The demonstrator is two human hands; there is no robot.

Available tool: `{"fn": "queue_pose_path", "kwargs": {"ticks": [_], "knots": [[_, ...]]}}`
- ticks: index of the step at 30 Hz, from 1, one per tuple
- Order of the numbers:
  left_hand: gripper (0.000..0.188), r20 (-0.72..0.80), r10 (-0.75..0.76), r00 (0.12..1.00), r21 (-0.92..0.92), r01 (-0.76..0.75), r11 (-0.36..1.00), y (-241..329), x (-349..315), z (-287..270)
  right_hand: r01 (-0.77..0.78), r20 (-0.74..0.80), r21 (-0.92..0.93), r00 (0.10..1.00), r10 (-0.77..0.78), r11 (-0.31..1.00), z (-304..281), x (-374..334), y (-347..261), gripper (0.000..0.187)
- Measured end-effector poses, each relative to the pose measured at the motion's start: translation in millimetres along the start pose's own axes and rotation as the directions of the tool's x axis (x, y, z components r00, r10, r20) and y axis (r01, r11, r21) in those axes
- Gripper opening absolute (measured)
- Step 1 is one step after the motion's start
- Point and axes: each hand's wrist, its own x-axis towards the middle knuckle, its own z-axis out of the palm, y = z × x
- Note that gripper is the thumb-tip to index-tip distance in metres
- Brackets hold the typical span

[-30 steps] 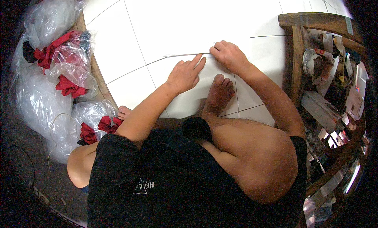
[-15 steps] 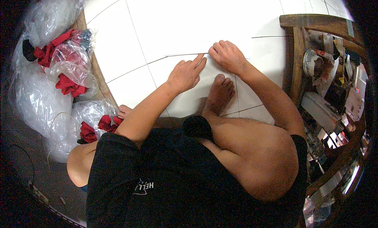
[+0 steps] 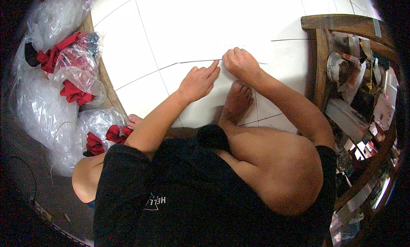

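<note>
Clear plastic sheet (image 3: 222, 38) lies flat on the white tiled floor (image 3: 124, 72), nearly invisible save for its thin near edge, which runs as a faint line in front of the person's bare foot (image 3: 236, 103). Left hand (image 3: 197, 81) rests palm down with fingers spread and released, pressing on that edge. Right hand (image 3: 240, 63), just beside it, is curled into a loose fist with its fingertips on the same edge; whether it pinches the film cannot be told. Open floor stretches beyond the hands. To the left sit bags of red cloth (image 3: 70, 80); to the right stands a wooden shelf (image 3: 324, 55), close by the right forearm.
</note>
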Motion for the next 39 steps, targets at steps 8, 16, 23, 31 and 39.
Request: {"fn": "queue_pose_path", "kwargs": {"ticks": [8,16,23,31,39], "knots": [[0.057,0.007,-0.101,0.995,-0.070,0.101,0.992,3,4,-5,-0.013,0.053,0.259,0.999,0.000,0.966,-6,2,27,0.010],[0.072,-0.002,-0.121,0.993,-0.136,0.119,0.983,1,7,-7,-0.052,0.058,0.309,0.998,0.035,0.950,-9,-2,27,0.014],[0.074,0.037,-0.117,0.992,-0.132,0.121,0.984,4,10,-13,-0.041,-0.025,0.239,0.999,0.049,0.970,-4,-4,21,0.014],[0.066,0.086,-0.136,0.987,-0.073,0.143,0.987,9,4,-3,0.019,-0.090,0.187,0.996,-0.002,0.982,-3,0,20,0.007],[0.065,0.115,-0.156,0.981,-0.079,0.165,0.983,14,4,-7,0.070,-0.060,0.113,0.996,-0.064,0.991,0,-1,14,0.006]]}}
